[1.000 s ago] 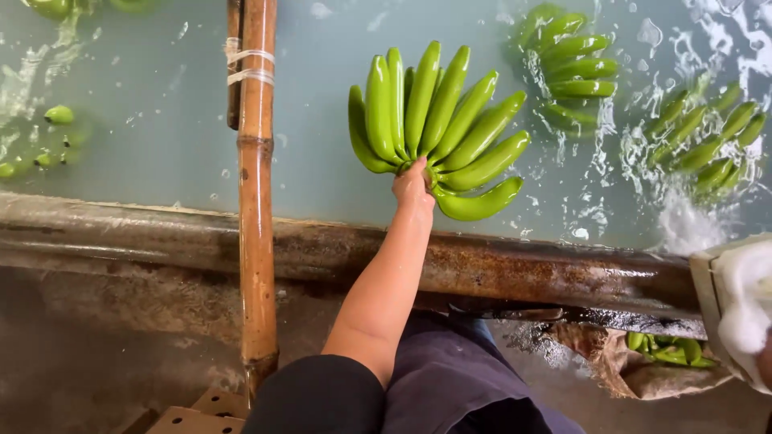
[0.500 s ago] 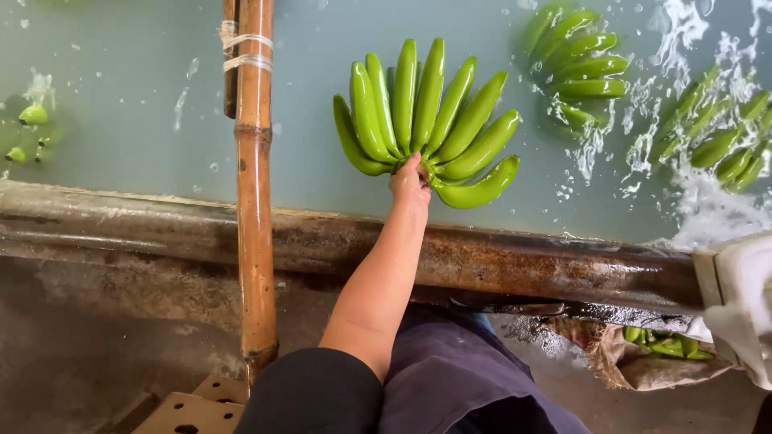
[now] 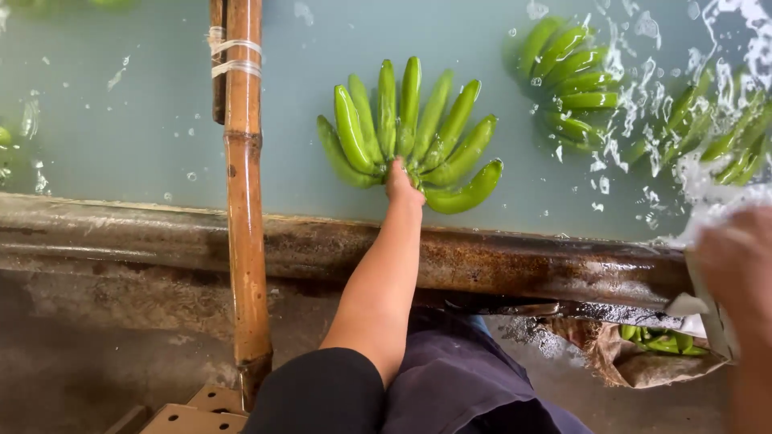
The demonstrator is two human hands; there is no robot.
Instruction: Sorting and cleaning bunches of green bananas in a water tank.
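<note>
While your left hand point(image 3: 402, 183) clasps the crown of the banana bunch point(image 3: 410, 133) afloat in the wash tank point(image 3: 482, 257) | fingers fan away from you | right hand point(image 3: 736, 265) blurred, farther, grip unclear.

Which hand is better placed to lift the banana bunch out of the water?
Left. The left hand already grips the bunch at its crown; the right hand is blurred, away at the frame's edge.

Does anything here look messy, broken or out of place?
Mostly no. The left hand grips a tidy green banana bunch in the water tank. Only the tank's rim looks rusty, and water splashes at the right.
</note>
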